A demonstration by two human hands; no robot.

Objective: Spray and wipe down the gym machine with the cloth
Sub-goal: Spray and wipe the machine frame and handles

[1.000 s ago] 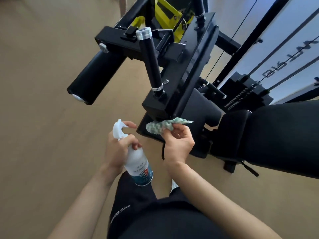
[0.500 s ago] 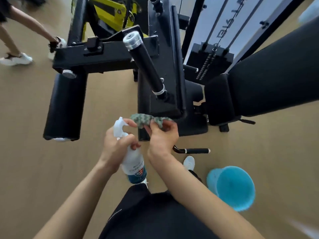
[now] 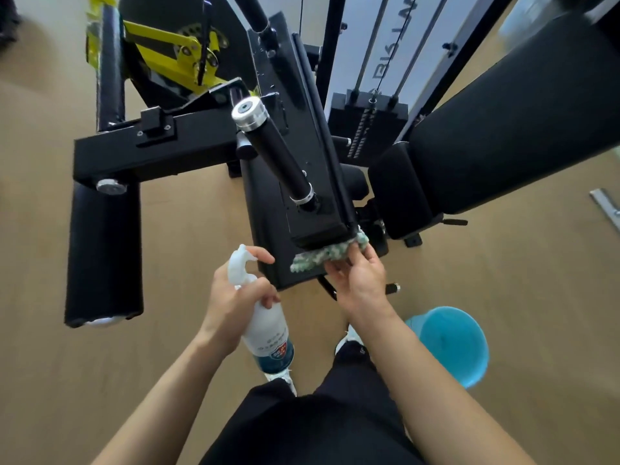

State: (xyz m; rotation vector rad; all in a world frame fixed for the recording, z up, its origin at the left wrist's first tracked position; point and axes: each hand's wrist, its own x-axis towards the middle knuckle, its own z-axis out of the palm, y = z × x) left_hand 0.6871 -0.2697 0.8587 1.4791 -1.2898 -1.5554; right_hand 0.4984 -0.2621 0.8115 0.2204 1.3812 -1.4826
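Observation:
A black gym machine (image 3: 302, 135) with a chrome-capped handle (image 3: 271, 146) fills the upper middle of the head view. My right hand (image 3: 359, 280) presses a green-and-white cloth (image 3: 327, 253) against the near lower edge of the machine's black frame block. The fingers lie fairly straight under the cloth. My left hand (image 3: 235, 297) grips a white spray bottle (image 3: 265, 323) by its neck, forefinger on the trigger, nozzle pointing toward the frame just left of the cloth.
A black foam roller pad (image 3: 104, 250) hangs at the left. A large black seat pad (image 3: 523, 112) lies to the right, with the weight stack (image 3: 365, 129) behind. A blue bucket (image 3: 453, 344) stands on the tan floor by my right foot.
My right hand has carried the cloth rightward along the frame's lower edge, away from the spray bottle. The view has tilted down and closer; the left hand keeps its hold on the bottle.

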